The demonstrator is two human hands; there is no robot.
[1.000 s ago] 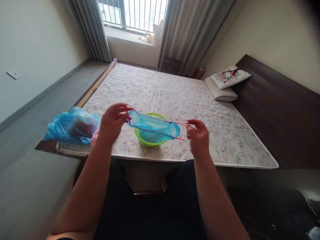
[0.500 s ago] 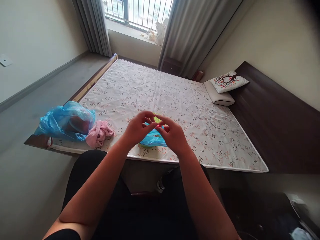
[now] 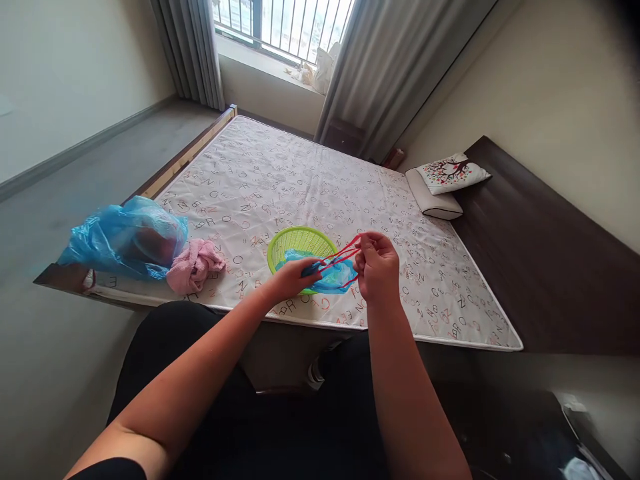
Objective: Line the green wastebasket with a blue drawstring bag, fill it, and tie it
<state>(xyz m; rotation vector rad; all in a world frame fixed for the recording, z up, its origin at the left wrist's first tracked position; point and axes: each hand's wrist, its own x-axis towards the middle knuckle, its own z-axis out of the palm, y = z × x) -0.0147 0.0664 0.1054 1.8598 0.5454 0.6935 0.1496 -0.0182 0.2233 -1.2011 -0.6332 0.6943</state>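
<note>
A green mesh basket (image 3: 300, 239) sits on the mattress near its front edge, with a light-blue plastic bag (image 3: 339, 275) partly in it and over its right side. My left hand (image 3: 295, 279) is closed on the bag at the front of the basket. To the right, my right hand (image 3: 379, 261) is raised with its fingers pinched on a red string (image 3: 349, 248). Several strands of the string stretch between my two hands, above the bag. What lies inside the basket is mostly hidden by the bag and my left hand.
A letter-patterned mattress (image 3: 280, 167) spreads before me. At left lie a larger blue plastic bag (image 3: 125, 237) with something dark inside and a crumpled pink cloth (image 3: 196, 267). A tree-print pillow (image 3: 453, 175) rests by the dark headboard (image 3: 540, 233). Grey curtains flank the window.
My hands were together over the basket and have moved apart. My right hand went right, drawing the red string out, while my left lowered onto the blue bag. The basket now shows more.
</note>
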